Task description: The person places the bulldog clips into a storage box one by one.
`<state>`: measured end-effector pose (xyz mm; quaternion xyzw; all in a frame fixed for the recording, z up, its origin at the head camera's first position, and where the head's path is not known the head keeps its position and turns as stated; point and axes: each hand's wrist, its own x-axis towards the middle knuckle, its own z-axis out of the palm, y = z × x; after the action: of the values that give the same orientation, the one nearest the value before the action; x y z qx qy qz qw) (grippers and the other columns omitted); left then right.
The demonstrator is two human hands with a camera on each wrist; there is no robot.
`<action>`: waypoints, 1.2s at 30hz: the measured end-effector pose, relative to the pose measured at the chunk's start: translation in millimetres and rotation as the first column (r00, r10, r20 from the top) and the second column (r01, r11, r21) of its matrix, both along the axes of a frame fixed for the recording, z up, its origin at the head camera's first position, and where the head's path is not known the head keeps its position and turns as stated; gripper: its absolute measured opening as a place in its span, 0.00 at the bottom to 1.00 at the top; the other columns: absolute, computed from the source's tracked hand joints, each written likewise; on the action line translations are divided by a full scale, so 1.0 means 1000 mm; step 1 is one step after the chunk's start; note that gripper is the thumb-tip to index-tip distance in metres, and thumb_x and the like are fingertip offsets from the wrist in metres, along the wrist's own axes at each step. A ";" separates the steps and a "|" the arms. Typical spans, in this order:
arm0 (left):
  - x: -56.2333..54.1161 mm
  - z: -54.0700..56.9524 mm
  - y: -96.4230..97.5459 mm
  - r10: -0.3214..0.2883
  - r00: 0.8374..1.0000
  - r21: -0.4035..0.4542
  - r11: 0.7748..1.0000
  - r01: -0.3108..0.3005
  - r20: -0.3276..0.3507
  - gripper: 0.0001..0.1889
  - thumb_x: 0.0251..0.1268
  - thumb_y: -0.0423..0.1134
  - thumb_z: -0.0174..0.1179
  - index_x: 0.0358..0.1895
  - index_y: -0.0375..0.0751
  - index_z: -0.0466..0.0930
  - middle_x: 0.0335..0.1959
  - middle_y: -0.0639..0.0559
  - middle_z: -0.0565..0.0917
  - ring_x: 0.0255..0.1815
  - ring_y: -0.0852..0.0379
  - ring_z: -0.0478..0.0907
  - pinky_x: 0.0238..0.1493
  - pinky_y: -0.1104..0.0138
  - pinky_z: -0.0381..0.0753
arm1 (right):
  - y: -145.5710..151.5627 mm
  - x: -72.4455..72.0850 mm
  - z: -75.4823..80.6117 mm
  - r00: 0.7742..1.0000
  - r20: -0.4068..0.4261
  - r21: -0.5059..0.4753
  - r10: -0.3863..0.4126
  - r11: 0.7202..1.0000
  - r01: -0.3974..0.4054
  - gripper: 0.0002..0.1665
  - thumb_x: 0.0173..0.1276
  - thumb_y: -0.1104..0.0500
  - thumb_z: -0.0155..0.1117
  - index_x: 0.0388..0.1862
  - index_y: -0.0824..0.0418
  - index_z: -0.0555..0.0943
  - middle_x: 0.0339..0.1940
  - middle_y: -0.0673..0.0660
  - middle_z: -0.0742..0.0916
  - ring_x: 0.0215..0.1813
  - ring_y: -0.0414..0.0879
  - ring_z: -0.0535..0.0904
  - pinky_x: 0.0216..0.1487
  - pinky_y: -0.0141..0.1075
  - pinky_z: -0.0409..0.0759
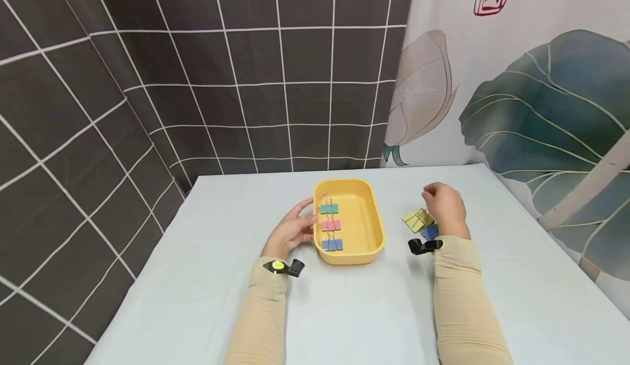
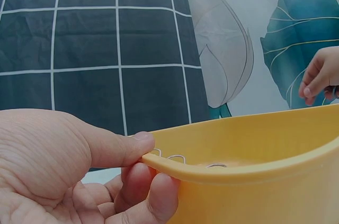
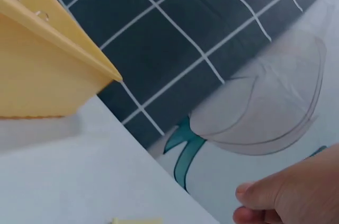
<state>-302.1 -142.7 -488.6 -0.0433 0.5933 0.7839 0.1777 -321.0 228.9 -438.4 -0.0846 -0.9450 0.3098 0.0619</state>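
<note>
White table. Directly on it: yellow tray, toward twelve o'clock; yellow binder clips at tray's three o'clock; blue clips just beside, partly hidden.

The rounded yellow tray I'm watching remotely sits open side up toward the surface's far edge, a teal clip, pink clip and blue clip lined along its left edge, a yellow-and-blue clip pile beyond its right edge.
</note>
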 end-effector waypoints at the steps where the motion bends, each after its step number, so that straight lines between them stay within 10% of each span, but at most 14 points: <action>1: 0.000 0.000 0.000 0.000 1.000 0.000 1.000 0.000 0.001 0.33 0.73 0.28 0.58 0.76 0.58 0.65 0.52 0.33 0.81 0.31 0.54 0.81 0.26 0.66 0.86 | 0.003 0.000 0.000 1.000 0.014 0.001 -0.016 1.000 0.016 0.21 0.81 0.56 0.51 0.62 0.69 0.77 0.57 0.71 0.82 0.55 0.64 0.78 0.53 0.58 0.78; 27: 0.001 -0.002 0.002 0.008 1.000 -0.020 1.000 -0.008 0.004 0.33 0.72 0.29 0.58 0.76 0.58 0.65 0.54 0.33 0.81 0.31 0.55 0.81 0.27 0.66 0.87 | 0.020 -0.002 -0.009 0.968 0.227 0.040 -0.106 0.994 0.099 0.17 0.79 0.57 0.53 0.48 0.69 0.84 0.46 0.68 0.87 0.46 0.62 0.81 0.41 0.55 0.80; 36: 0.001 -0.001 0.001 0.007 1.000 -0.022 1.000 -0.007 -0.004 0.33 0.73 0.29 0.57 0.77 0.58 0.64 0.52 0.35 0.81 0.32 0.55 0.80 0.26 0.66 0.86 | 0.023 -0.002 -0.006 0.978 0.171 0.045 -0.115 0.993 0.109 0.18 0.80 0.57 0.52 0.48 0.69 0.84 0.43 0.67 0.87 0.40 0.59 0.81 0.34 0.49 0.78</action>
<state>-301.0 -141.3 -489.6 -0.0459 0.6022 0.7780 0.1734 -323.5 251.8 -444.4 -0.1632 -0.9459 0.2804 -0.0019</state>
